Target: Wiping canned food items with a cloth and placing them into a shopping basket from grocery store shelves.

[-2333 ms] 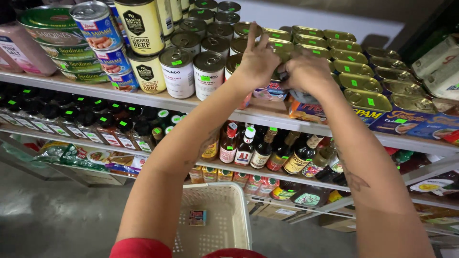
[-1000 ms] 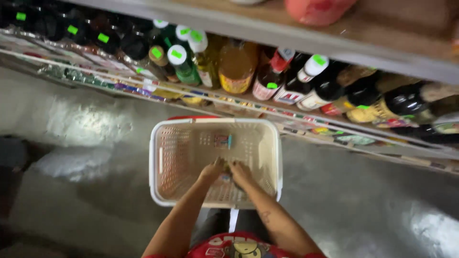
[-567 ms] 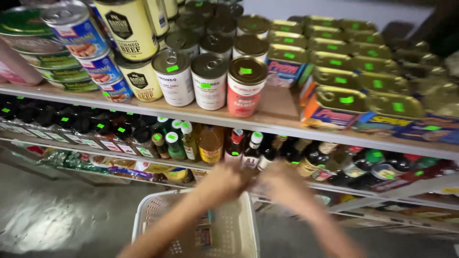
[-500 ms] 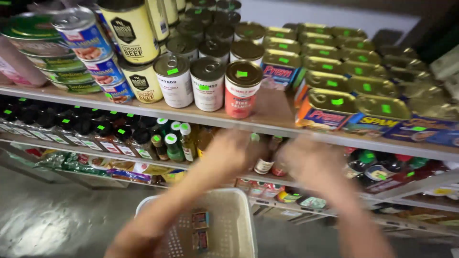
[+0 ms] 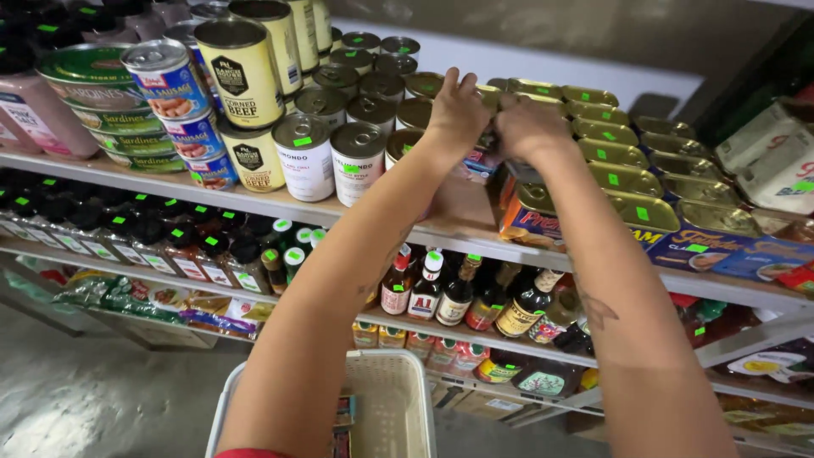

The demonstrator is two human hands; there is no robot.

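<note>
My left hand (image 5: 458, 108) and my right hand (image 5: 527, 127) are both raised to the top shelf (image 5: 462, 222), close together. Between them they grip a small flat tin (image 5: 482, 157) at the front of a stack of gold-lidded flat tins (image 5: 543, 89). The left fingers point upward along the tin's left side. The right fingers curl over it and hide most of it. A white plastic basket (image 5: 398, 399) sits below my arms with a few small packets (image 5: 343, 416) inside.
Round cans with green stickers (image 5: 356, 161) stand left of my hands, and a tall yellow can (image 5: 242, 72) and oval fish tins (image 5: 80, 76) further left. Rectangular meat tins (image 5: 627, 182) fill the right. Sauce bottles (image 5: 458, 293) line the shelf below. The floor (image 5: 85, 399) is grey concrete.
I looked down with both hands in the basket, then looked up. My hands rose from the bottle shelf to the flat tins on the top shelf and closed on one.
</note>
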